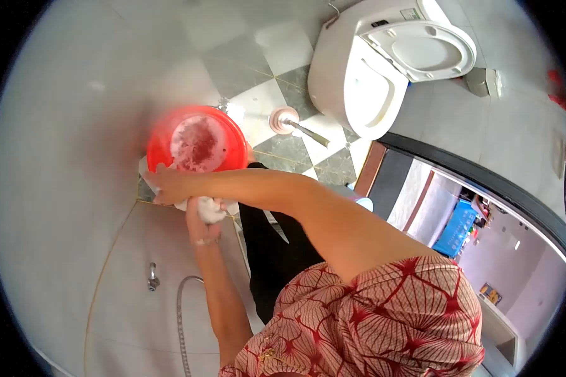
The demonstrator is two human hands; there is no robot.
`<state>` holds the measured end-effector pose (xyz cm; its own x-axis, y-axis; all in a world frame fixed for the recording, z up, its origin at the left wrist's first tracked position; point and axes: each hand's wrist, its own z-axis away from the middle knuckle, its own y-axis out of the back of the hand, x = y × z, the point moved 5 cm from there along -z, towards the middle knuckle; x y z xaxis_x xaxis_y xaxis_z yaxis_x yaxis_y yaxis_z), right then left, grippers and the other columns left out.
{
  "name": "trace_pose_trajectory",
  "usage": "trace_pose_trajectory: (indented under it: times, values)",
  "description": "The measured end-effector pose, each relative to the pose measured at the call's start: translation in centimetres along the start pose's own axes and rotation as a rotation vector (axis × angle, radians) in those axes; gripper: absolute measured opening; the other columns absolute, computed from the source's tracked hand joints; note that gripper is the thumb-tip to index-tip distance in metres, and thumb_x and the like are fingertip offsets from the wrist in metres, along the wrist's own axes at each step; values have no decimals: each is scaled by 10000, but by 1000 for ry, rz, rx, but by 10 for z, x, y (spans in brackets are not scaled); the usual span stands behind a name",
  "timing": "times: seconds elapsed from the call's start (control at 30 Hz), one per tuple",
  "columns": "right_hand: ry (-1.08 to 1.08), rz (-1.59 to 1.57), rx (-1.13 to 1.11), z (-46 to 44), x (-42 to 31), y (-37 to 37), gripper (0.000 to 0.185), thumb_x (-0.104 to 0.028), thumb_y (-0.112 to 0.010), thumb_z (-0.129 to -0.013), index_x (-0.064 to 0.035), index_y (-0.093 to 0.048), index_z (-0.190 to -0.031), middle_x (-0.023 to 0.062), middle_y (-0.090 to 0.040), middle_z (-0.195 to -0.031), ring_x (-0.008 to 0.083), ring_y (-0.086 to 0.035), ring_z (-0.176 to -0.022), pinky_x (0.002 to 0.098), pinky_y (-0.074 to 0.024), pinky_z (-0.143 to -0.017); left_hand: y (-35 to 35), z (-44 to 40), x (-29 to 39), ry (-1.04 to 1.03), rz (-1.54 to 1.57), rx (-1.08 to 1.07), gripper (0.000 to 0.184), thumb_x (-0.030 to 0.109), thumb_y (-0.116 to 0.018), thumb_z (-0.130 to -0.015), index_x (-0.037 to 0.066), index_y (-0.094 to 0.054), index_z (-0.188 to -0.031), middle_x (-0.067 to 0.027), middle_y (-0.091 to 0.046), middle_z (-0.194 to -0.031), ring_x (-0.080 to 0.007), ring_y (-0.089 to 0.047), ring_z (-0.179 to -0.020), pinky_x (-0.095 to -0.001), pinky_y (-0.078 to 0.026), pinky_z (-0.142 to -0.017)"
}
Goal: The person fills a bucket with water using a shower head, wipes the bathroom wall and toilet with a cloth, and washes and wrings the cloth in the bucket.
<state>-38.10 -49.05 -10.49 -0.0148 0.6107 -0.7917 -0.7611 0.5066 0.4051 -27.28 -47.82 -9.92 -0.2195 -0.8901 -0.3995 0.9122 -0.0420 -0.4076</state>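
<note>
My left hand (202,220) is closed on a bunched, wet-looking white cloth (211,211), just below the red bucket (238,139) in the view. My right arm reaches across to the left, and my right hand (165,185) is beside the bucket's lower left rim, close to the cloth. Its fingers look spread, with nothing clear between them. Foamy, reddish-looking water (198,143) fills the bottom of the bucket. Part of the cloth is hidden behind my right wrist.
A white toilet (333,81) with its lid raised stands at the upper right. Near the bucket, a plunger-like tool (311,133) rests on the checkered floor (251,116). A wall tap (153,276) and a grey hose (181,314) are at the lower left. A doorway opens at the right.
</note>
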Motion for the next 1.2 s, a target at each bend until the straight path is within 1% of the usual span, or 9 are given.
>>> trace_pose_trajectory:
  times: [0.1,0.17,0.27,0.37,0.57,0.67,1.0,1.07,1.2]
  values:
    - [28,-367,-258,13,-11,33,526,-328,-479,-802,-80,-321,-1238,156,-473,-1074,273,-474,-996,350,-398,-820,-52,53,-32,-329,-414,-110,295,226,-515,-739,30,-440,-946,-46,-444,-783,-139,-419,-693,-295,-337,-608]
    - [15,-1488,-426,20,-15,30,509,-398,-449,-807,-108,-346,-1212,121,-480,-1076,299,-479,-994,382,-401,-809,-79,68,-49,-213,-58,-499,317,249,-516,-747,57,-396,-968,-24,-410,-783,-131,-390,-655,-243,-309,-567]
    - [-119,-2033,-511,46,-38,28,474,-407,-448,-808,-79,-397,-1146,103,-480,-1071,283,-491,-974,403,-431,-752,-98,76,-59,-69,203,-770,418,169,-572,-710,14,-366,-1039,-30,-436,-789,-122,-494,-775,-294,-420,-691]
    - [-124,-2194,-440,68,-73,59,470,-476,-494,-758,-73,-493,-999,118,-525,-982,314,-523,-915,469,-437,-727,-105,83,-67,56,536,-769,464,163,-578,-706,-4,-343,-1071,-28,-447,-803,-120,-495,-789,-284,-417,-622]
    - [71,-1850,-564,55,-99,84,182,-214,-532,-738,-35,-496,-734,98,-531,-690,206,-549,-577,369,-476,-499,-133,108,-70,64,395,-789,403,142,-515,-757,27,-315,-1088,-1,-425,-790,-104,-461,-602,-261,-387,-507]
    - [-13,-1559,-500,38,-87,66,207,-186,-552,-684,-38,-444,-587,66,-469,-518,170,-501,-441,323,-462,-434,-113,102,-55,-33,191,-706,385,141,-476,-783,20,-298,-1103,-4,-411,-748,-93,-412,-516,-254,-333,-432]
    - [49,-896,-338,17,-73,50,206,-197,-537,-715,-13,-512,-625,55,-488,-535,180,-524,-509,298,-404,-455,-77,84,-32,-224,-151,-264,261,259,-438,-813,14,-438,-902,-5,-386,-585,-97,-310,-393,-231,-265,-351]
    - [292,-639,-216,9,-66,41,183,-191,-510,-736,-24,-538,-665,83,-518,-591,215,-532,-576,321,-408,-505,-73,81,-30,-290,-257,-91,186,243,-435,-803,58,-446,-819,3,-378,-542,-101,-309,-381,-229,-264,-343]
    - [669,-113,-28,13,-71,36,191,-200,-471,-754,-35,-550,-698,104,-534,-648,243,-531,-616,334,-406,-534,-70,74,-29,-235,-306,-136,121,192,-432,-799,89,-469,-850,9,-391,-592,-116,-345,-433,-245,-261,-359]
